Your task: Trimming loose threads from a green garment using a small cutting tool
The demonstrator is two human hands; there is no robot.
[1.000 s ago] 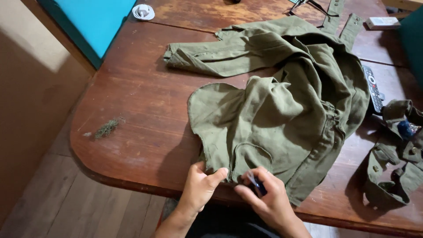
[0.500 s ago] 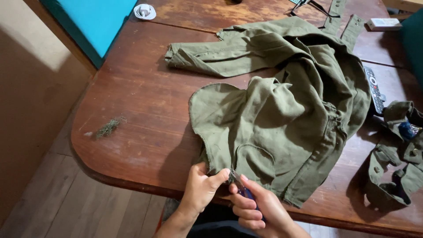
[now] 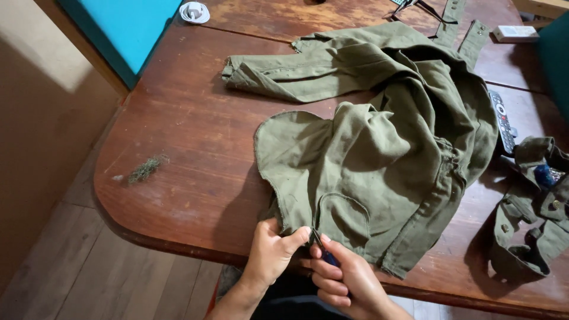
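Hands [image 3: 269, 258] [image 3: 347, 278] pinch jacket [image 3: 379, 160] hem; right grip clamps probably a seam ripper [image 3: 328, 256].

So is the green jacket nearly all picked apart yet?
Partly, it seems. Loose green pieces already lie at the table's right side, and a thread clump sits to the left. Now the left hand pinches the jacket's hem while the right hand works a small tool there. Most of it looks whole.

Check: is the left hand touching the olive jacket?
Touching. The head view shows the left hand pinching the near hem of the olive jacket, thumb pressed on the cloth.
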